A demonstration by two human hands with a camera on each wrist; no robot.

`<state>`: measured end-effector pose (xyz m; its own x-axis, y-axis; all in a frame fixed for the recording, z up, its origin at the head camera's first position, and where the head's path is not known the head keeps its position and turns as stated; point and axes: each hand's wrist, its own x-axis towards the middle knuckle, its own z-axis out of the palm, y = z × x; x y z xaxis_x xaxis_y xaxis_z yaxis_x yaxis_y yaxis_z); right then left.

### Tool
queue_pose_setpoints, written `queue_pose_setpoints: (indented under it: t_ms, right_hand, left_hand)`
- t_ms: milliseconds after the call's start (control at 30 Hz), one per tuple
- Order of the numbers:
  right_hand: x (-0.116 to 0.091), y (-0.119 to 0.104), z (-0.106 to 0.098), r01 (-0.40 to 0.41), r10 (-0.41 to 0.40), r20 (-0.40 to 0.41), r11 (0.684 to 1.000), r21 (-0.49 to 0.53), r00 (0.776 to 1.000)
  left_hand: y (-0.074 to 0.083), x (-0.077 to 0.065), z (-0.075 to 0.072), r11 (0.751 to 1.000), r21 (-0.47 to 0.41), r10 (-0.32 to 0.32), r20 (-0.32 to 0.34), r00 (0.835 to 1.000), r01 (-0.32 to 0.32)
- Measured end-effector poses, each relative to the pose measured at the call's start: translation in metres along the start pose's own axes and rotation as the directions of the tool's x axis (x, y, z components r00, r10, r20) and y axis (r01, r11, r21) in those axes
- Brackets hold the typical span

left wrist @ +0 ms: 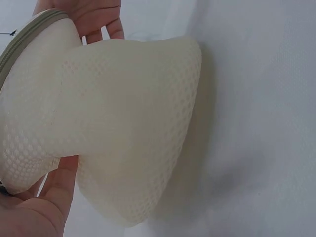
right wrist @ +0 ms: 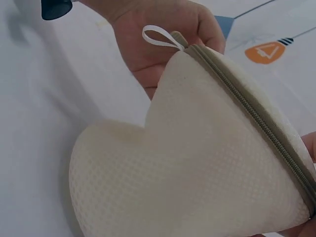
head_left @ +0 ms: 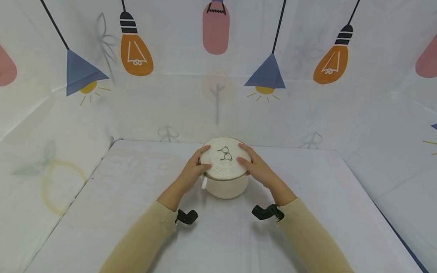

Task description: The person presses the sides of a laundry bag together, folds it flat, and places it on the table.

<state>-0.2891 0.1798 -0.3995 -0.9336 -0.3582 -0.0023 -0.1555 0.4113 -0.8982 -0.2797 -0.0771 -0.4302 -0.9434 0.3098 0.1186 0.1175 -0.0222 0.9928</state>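
A cream mesh laundry bag (head_left: 226, 187) with a round lid and a small line drawing of an animal on top is between both hands near the table's far edge. My left hand (head_left: 193, 170) grips its left side, thumb over the lid's rim; my right hand (head_left: 263, 170) grips the right side likewise. In the left wrist view the mesh wall (left wrist: 123, 108) is pinched inward at the middle. The right wrist view shows a greenish-grey zipper (right wrist: 252, 111) around the lid, closed along the visible part, and a white loop (right wrist: 160, 35). The bag's inside is hidden.
A white-covered table (head_left: 106, 229) lies under the bag. Behind it hangs a pale sheet (head_left: 176, 101) printed with lamps and bulbs. Black wrist mounts (head_left: 268, 212) stick out from both sleeves.
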Motion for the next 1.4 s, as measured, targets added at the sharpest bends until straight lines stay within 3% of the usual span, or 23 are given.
queue_pose_setpoints:
  t_ms: [267, 500, 900, 1167, 1400]
  right_hand:
    - [0.004, 0.007, 0.005, -0.003, 0.007, -0.017, 0.975, 0.222, 1.000]
    - [0.006, 0.009, 0.006, -0.012, 0.018, -0.015, 0.941, 0.337, 1.000]
    - [0.008, 0.009, 0.007, -0.068, 0.086, -0.029, 0.921, 0.383, 0.996]
    - [0.009, 0.011, 0.009, -0.095, 0.117, -0.030, 0.908, 0.407, 0.993]
    - [0.011, 0.013, 0.008, -0.111, 0.133, -0.023, 0.898, 0.425, 0.991]
  left_hand:
    - [-0.006, 0.002, 0.001, 0.999, -0.042, -0.004, 0.003, 1.000, 0.004]
    - [-0.003, 0.003, 0.002, 0.998, 0.040, -0.047, -0.019, 0.999, 0.048]
    - [-0.001, 0.003, 0.001, 0.983, 0.130, -0.132, -0.014, 0.991, 0.133]
    - [-0.002, -0.001, 0.002, 0.957, 0.126, -0.262, -0.008, 0.965, 0.261]
    - [0.004, -0.003, 0.003, 0.955, 0.079, -0.290, 0.036, 0.956, 0.286]
